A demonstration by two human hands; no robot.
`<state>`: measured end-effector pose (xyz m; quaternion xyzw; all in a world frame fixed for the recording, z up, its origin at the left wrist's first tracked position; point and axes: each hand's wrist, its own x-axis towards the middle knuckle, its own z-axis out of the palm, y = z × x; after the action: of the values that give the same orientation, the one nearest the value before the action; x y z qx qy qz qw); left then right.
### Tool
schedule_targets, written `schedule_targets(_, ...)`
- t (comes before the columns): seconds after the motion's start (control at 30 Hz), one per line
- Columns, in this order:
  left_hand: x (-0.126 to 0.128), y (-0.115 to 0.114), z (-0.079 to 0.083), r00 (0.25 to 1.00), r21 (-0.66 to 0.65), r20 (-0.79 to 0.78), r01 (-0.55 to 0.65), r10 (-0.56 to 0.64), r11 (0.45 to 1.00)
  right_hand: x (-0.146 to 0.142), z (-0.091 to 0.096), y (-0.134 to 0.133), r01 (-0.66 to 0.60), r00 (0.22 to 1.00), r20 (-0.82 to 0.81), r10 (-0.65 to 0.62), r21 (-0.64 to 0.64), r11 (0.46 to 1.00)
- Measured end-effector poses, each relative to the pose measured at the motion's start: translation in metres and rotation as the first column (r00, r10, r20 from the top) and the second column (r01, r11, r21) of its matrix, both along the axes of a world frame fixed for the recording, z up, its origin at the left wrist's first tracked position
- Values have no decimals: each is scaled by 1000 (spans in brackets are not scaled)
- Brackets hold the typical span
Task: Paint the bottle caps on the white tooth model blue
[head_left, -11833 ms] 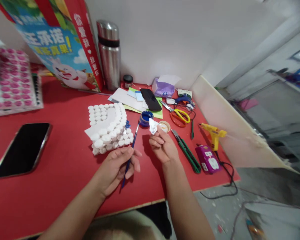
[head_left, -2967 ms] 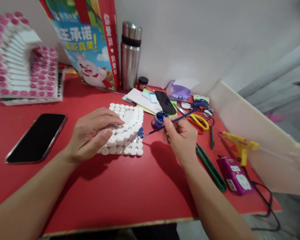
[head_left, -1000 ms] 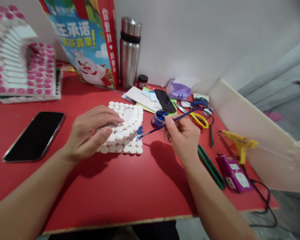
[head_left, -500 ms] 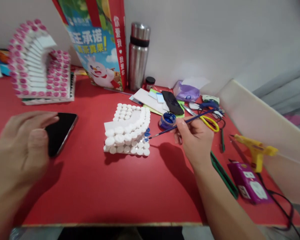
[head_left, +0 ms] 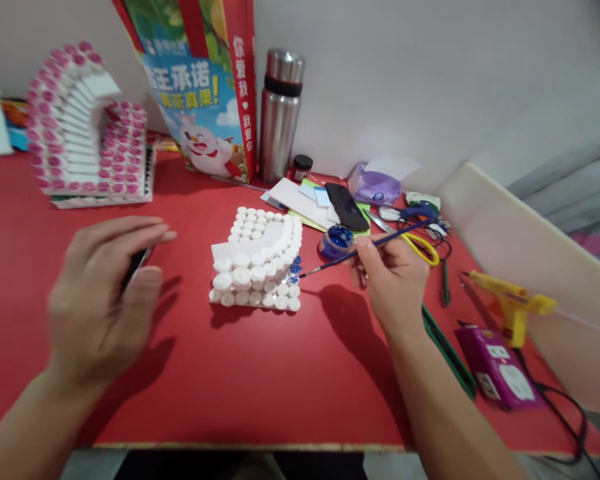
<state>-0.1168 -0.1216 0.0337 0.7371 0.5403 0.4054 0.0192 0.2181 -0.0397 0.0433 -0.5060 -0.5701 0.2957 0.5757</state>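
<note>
My right hand grips a thin blue paintbrush. The brush tip is beside a small curved model covered in white round pieces, close to a few that are painted blue on its right side. Just behind the brush stands an open jar of blue paint. My left hand hovers with fingers apart, left of the model. It mostly hides a dark phone lying on the table.
A larger pink-and-white model, a printed bag and a steel flask line the back. Papers, a black phone and yellow-handled scissors lie beyond the jar. A yellow glue gun and purple power box are at right.
My left hand has moved right, toward the model, and now covers most of the phone. My right hand and the brush stay nearly still against the model; the view has shifted slightly.
</note>
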Motion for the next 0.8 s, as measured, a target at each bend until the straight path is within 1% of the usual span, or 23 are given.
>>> schedule_targets(0.03,13,5,5,1000,92,15,-8,7,996,0,0,0,1,1000,-3,-1,2,1000)
schedule_targets(0.07,26,11,9,999,139,-12,46,-45,989,0,1,0,3,1000,-7,-2,5,1000)
schedule_targets(0.1,38,18,13,992,188,-79,107,-94,976,0,1,-1,6,1000,-10,-6,9,1000)
schedule_targets(0.13,47,26,16,978,255,-176,156,-113,954,0,1,-1,9,1000,-10,-9,13,1000)
schedule_targets(0.17,54,33,19,953,320,-280,204,-113,925,0,1,-1,13,1000,-10,-13,19,1000)
schedule_targets(0.2,59,39,21,933,360,-341,244,-117,900,0,1,-1,16,1000,-9,-15,24,1000)
schedule_targets(0.27,63,49,24,911,381,-396,281,-119,881,1,2,-1,15,1000,-10,-15,31,999)
schedule_targets(0.37,61,56,23,901,389,-411,309,-137,868,2,2,-2,7,1000,-19,-6,33,999)
schedule_targets(0.47,56,58,13,914,396,-373,310,-157,864,2,1,-1,-8,999,-39,10,38,999)
schedule_targets(0.53,53,58,5,942,380,-298,265,-154,886,2,0,-2,-20,998,-63,22,45,999)
schedule_targets(0.6,51,57,-1,964,335,-200,235,-175,912,2,0,-2,-27,996,-82,32,53,998)
schedule_targets(0.7,51,55,-6,974,275,-51,225,-219,935,1,0,-3,-33,997,-62,36,50,998)
schedule_targets(0.8,53,55,-7,971,227,15,229,-239,947,1,-2,-4,-45,998,-34,46,38,998)
